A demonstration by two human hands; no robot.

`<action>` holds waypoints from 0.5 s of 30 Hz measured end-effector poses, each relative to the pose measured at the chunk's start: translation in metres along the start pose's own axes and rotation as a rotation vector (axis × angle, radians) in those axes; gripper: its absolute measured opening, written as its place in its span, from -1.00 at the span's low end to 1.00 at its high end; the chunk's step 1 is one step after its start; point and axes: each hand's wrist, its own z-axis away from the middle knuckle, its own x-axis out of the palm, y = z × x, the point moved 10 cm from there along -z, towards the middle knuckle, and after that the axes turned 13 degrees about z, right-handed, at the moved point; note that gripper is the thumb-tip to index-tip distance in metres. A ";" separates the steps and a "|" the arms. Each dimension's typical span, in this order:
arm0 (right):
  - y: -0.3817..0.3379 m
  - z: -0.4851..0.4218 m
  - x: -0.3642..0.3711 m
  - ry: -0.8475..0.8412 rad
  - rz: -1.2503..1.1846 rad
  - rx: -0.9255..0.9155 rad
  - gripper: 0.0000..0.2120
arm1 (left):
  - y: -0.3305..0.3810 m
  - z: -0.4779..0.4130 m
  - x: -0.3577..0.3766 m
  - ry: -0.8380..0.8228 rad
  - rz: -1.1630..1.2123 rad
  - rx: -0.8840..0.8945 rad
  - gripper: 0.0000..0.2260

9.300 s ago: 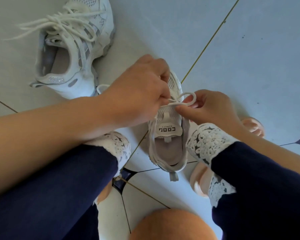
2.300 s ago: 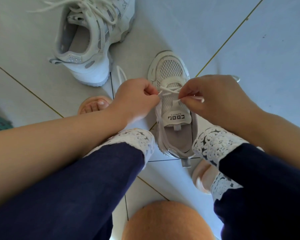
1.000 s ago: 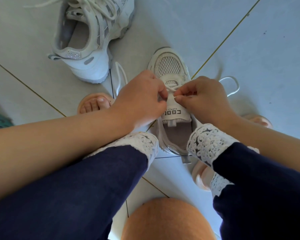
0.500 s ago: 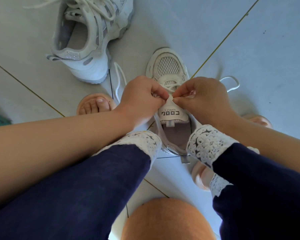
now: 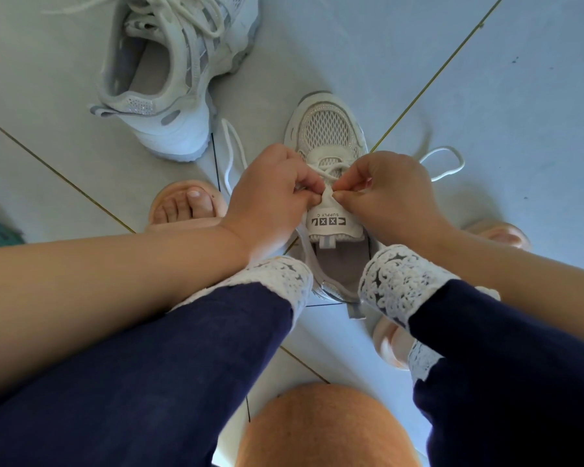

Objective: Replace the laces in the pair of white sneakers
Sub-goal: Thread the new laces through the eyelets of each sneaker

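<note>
L hand [image 5: 270,193] & R hand [image 5: 391,197] both curled, each pinching the lace [image 5: 447,165] over the sneaker [image 5: 327,129] tongue, right btwn them. Lace loop trails past R hand. 2nd sneaker [image 5: 176,133] up-left of L hand, near.

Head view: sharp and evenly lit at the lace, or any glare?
Head view: soft even daylight, no glare; near sneaker sharp, tongue print readable; left hand and right hand, pinching the lace, hide the upper eyelets; far sneaker cropped at the top edge.
</note>
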 end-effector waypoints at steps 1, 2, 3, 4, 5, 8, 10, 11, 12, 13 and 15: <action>-0.002 0.000 0.000 -0.002 0.023 -0.015 -0.79 | 0.001 0.001 0.001 -0.003 -0.006 0.009 -0.90; -0.004 0.001 0.000 -0.002 0.041 -0.024 -0.82 | 0.004 0.002 0.002 -0.011 -0.018 0.025 -0.92; -0.005 0.003 0.001 0.002 0.053 -0.028 -0.83 | 0.007 0.002 0.003 -0.021 -0.039 0.047 -0.92; -0.005 0.004 0.002 0.009 0.055 -0.027 -0.84 | 0.011 0.002 0.005 -0.030 -0.068 0.067 -0.92; -0.004 0.005 0.002 0.016 0.043 -0.015 -0.82 | 0.012 0.002 0.006 -0.038 -0.093 0.081 -0.91; 0.004 0.007 0.006 0.016 -0.059 0.059 -0.79 | 0.009 0.002 0.004 -0.040 -0.069 0.066 -0.92; 0.008 0.007 0.007 0.016 -0.106 0.095 -0.78 | 0.006 0.001 0.002 -0.059 -0.013 0.043 -0.89; 0.009 0.008 0.007 0.017 -0.124 0.107 -0.78 | 0.004 0.001 0.001 -0.068 0.007 0.030 -0.84; 0.011 0.008 0.008 0.015 -0.148 0.119 -0.77 | 0.004 0.000 0.001 -0.074 0.018 0.020 -0.79; 0.013 0.008 0.008 0.005 -0.185 0.136 -0.77 | 0.004 0.000 0.001 -0.075 0.020 0.012 -0.77; 0.017 0.008 0.011 -0.030 -0.282 0.168 -0.77 | 0.003 -0.001 0.000 -0.062 0.019 -0.006 -0.77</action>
